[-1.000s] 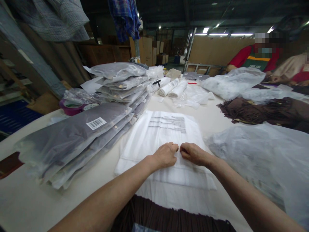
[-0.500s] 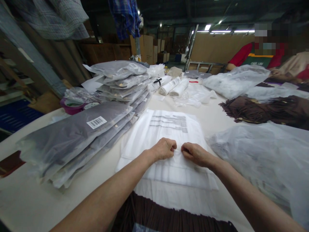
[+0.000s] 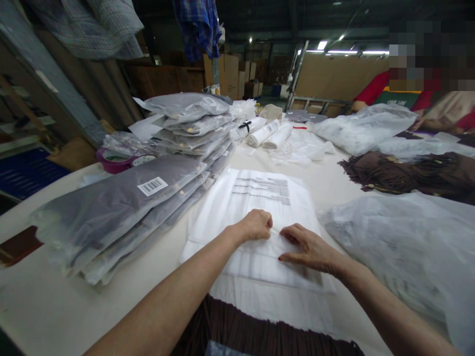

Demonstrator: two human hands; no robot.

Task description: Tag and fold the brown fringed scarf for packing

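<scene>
A stack of flat white plastic bags (image 3: 256, 202) with printed text lies on the white table (image 3: 44, 301) in front of me. My left hand (image 3: 255, 225) is closed into a pinch on the top bag's edge near the middle of the stack. My right hand (image 3: 308, 247) rests just to its right, fingers spread flat on the bag. A dark brown pleated garment (image 3: 256, 336) lies at the table's near edge, partly under the bags.
Packed grey garments in bags (image 3: 122, 207) are piled at the left, another pile (image 3: 189, 118) behind it. Rolls of bags (image 3: 269, 133) and purple tape (image 3: 113, 160) sit further back. Large plastic bags (image 3: 401, 242) and brown fringed garments (image 3: 408, 173) lie at the right, where other people (image 3: 408, 94) work.
My right hand has gone from a closed pinch to lying flat with spread fingers and slid slightly right. My left hand keeps its pinch on the bag.
</scene>
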